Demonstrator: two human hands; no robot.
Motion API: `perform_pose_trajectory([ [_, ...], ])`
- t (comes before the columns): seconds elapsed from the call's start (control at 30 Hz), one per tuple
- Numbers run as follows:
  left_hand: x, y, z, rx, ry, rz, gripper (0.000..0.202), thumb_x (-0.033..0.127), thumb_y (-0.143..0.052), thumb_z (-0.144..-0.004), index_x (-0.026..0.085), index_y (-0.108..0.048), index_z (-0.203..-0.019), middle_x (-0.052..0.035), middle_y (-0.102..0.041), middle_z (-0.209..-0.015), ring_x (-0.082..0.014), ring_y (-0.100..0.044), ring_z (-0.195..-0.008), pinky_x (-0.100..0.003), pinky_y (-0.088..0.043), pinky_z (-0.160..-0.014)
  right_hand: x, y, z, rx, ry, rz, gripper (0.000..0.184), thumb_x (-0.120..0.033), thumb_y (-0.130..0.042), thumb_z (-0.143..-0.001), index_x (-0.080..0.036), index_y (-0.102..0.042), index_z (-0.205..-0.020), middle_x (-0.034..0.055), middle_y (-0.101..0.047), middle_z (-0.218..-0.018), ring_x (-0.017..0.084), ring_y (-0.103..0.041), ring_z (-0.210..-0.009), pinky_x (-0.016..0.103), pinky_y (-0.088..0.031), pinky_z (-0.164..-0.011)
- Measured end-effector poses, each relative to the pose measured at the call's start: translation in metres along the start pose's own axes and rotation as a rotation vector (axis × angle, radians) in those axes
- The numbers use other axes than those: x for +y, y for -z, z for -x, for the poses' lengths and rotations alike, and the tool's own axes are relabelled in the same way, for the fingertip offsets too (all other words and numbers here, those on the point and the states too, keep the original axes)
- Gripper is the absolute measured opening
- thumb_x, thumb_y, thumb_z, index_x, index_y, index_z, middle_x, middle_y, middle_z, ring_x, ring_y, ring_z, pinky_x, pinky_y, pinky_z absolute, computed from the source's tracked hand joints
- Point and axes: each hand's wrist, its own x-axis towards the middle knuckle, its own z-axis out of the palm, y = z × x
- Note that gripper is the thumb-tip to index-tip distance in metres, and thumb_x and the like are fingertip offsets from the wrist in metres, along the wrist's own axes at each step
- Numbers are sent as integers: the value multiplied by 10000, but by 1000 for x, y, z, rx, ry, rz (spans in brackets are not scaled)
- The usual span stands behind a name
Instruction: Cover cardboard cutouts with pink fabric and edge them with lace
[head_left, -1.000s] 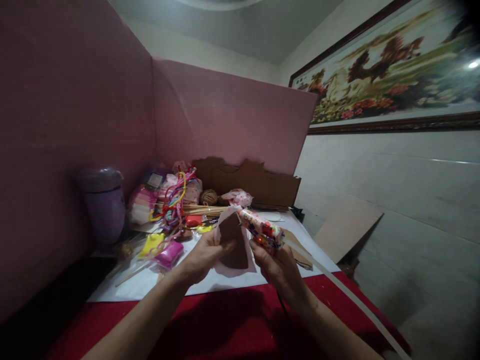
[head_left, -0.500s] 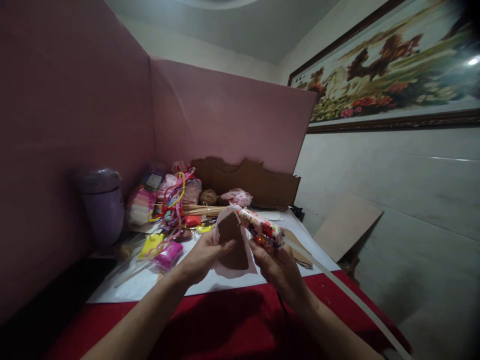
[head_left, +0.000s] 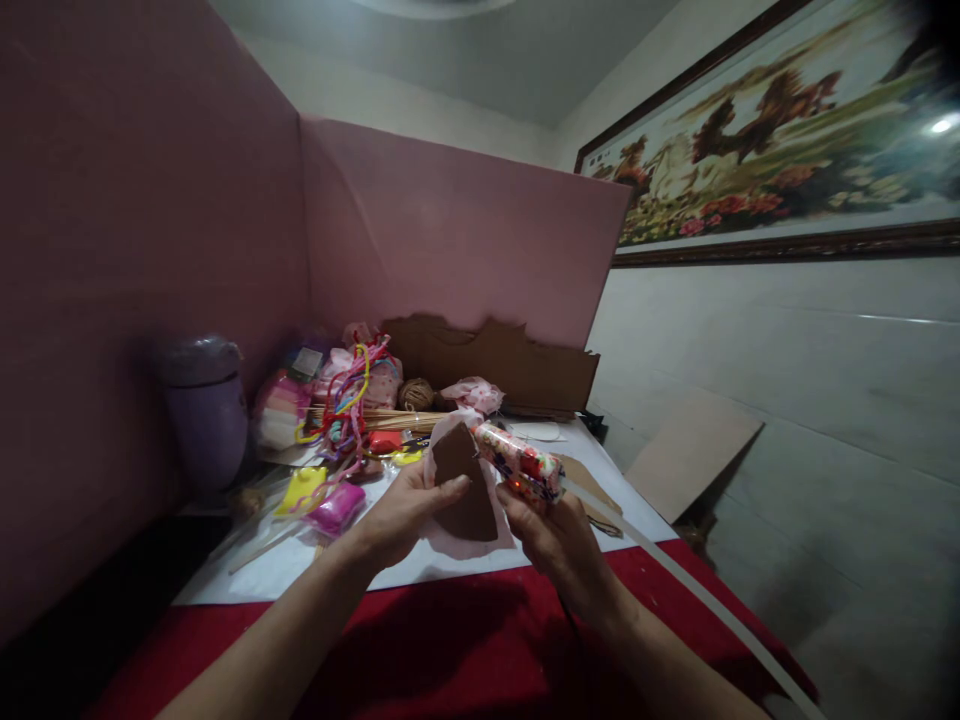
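Observation:
My left hand point(head_left: 409, 510) grips a brown cardboard piece point(head_left: 463, 490) by its left side, the thumb lying across its face. Pale pink fabric point(head_left: 450, 547) lies behind the cardboard and sticks out around its edges. In my right hand point(head_left: 551, 530) is a flower-patterned hot glue gun point(head_left: 521, 462) with a small orange light. Its nozzle points left at the upper right edge of the cardboard. A long, whitish glue stick point(head_left: 675, 570) runs out of the gun's back toward the lower right. My right fingers wrap round the handle, which is mostly hidden.
A purple bin point(head_left: 206, 420) stands at the left. Colourful pipe cleaners point(head_left: 360, 380), thin wooden sticks point(head_left: 390, 420), a twine ball point(head_left: 417, 394) and clay packets point(head_left: 337, 508) lie behind and left of my hands. Cut cardboard point(head_left: 589, 490) rests at the right, beside the gun.
The glue gun's tip has shifted slightly down and right along the cardboard's upper edge. The cardboard and fabric are tilted a little differently in my left hand.

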Motion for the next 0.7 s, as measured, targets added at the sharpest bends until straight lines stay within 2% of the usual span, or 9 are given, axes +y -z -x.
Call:
perform_pose_trajectory([
  [0.2, 1, -2, 0, 5, 5, -12, 346, 279, -757, -648, 132, -670, -949, -86, -703, -903, -176, -638, -762, -292, -474, -736, -4, 0, -1, -52, -78, 60, 368, -450, -482, -838, -172, -555, -608, -3, -498, -516, 127, -460, -510, 229, -335, -470],
  [0.33, 1, -2, 0, -17, 2, -6, 333, 266, -752, -657, 135, -667, -951, -79, -705, -883, -170, -634, -758, -292, -474, -739, -8, 0, -3, -76, -59, 51, 385, -443, -474, -848, -180, -502, -568, 5, -511, -541, 126, -466, -535, 224, -323, -470],
  [0.43, 1, -2, 0, -7, 2, 3, 344, 250, -751, -659, 137, -661, -971, -80, -703, -898, -166, -631, -768, -292, -472, -745, -10, 2, -2, -92, -14, 46, 361, -410, -474, -856, -176, -520, -585, 2, -510, -550, 123, -468, -547, 219, -324, -477],
  [0.53, 2, -3, 1, 12, 4, 2, 331, 249, -753, -657, 129, -664, -952, -83, -700, -897, -163, -628, -764, -294, -467, -752, -12, 4, -1, -127, -10, 51, 352, -396, -471, -860, -172, -539, -597, -14, -468, -512, 113, -439, -511, 218, -317, -467],
  [0.7, 2, -2, 1, 4, 8, 20, 290, 253, -749, -663, 126, -671, -912, -74, -699, -850, -159, -626, -741, -290, -466, -742, -7, 2, 1, -126, -72, 25, 441, -442, -462, -865, -180, -464, -511, -32, -394, -419, 97, -385, -422, 219, -293, -415],
])
